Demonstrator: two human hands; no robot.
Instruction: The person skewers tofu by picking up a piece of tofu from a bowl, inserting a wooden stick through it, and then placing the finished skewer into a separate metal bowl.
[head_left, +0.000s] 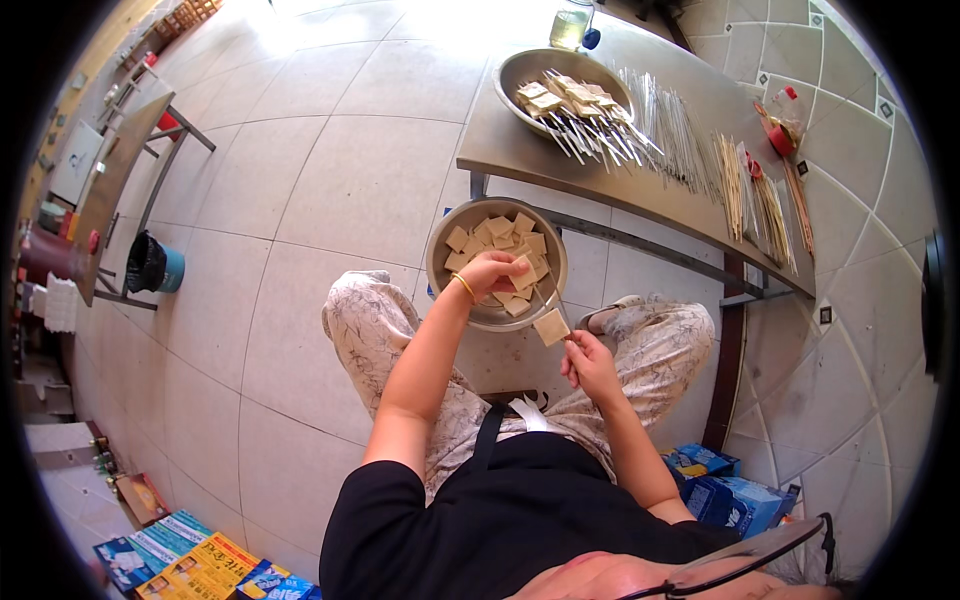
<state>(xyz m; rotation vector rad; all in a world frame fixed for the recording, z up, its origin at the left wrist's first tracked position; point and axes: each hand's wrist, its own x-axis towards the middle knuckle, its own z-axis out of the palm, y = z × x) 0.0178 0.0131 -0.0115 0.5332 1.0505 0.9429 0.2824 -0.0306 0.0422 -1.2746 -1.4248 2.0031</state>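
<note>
My left hand (495, 274), with a yellow bangle at the wrist, holds a square tofu-like slice (524, 274) over a metal bowl (437, 259) of loose pale squares (501, 226). Lower right, my right hand (590, 360) grips the end of a thin skewer; a pale square (552, 327) is on it close to the fingers. The skewer's shaft extends up over the bowl's right edge. On the metal table, a larger steel bowl (514, 112) holds many loaded skewers (592, 120), their sticks pointing to the lower right.
Metal skewers (664, 127) and bamboo sticks (731, 184) lie on the metal table (540, 161). A jar of yellowish liquid (570, 26) stands at its far end. Blue boxes (731, 501) sit by the wall. Left are a lined bin (161, 264), another table (127, 180) and coloured cartons (199, 566).
</note>
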